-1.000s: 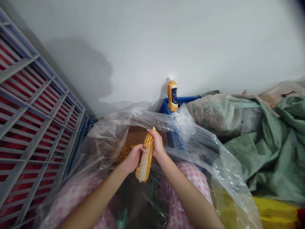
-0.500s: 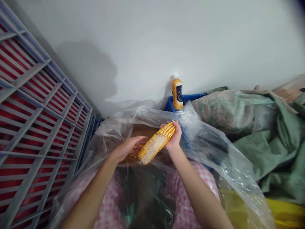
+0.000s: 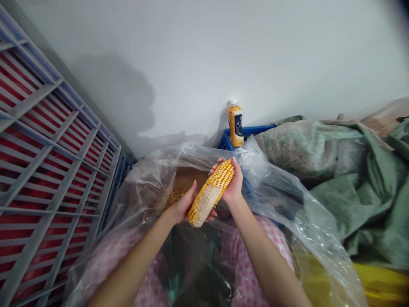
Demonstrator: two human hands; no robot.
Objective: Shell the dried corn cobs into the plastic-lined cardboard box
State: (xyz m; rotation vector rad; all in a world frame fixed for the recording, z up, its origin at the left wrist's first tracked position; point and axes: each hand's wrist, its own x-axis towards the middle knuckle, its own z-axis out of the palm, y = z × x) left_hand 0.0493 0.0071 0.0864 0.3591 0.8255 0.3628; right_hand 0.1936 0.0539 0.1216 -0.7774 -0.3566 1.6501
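Note:
A yellow ear of corn (image 3: 211,194) is held at a slant over a clear plastic bag. Its middle and part of its lower end are bare, pale cob, while kernels still cover the upper end. My right hand (image 3: 234,183) is closed round that upper end. At the lower end, my left hand (image 3: 182,207) cups the ear from beneath, its fingertips showing past the far side and its thumb raised beside it. Loose corn kernels (image 3: 175,197) lie in the bag behind my left hand.
The clear plastic bag (image 3: 287,200) spreads over my lap. Grey slatted crates (image 3: 54,140) with red contents rise at left. A yellow bottle (image 3: 235,125) stands by a blue crate (image 3: 224,140) against the white wall (image 3: 191,64). Green sacks (image 3: 351,204) lie at right.
My left hand has moved right, from beside the ear to under its lower end. The ear has turned a little more upright in my right hand.

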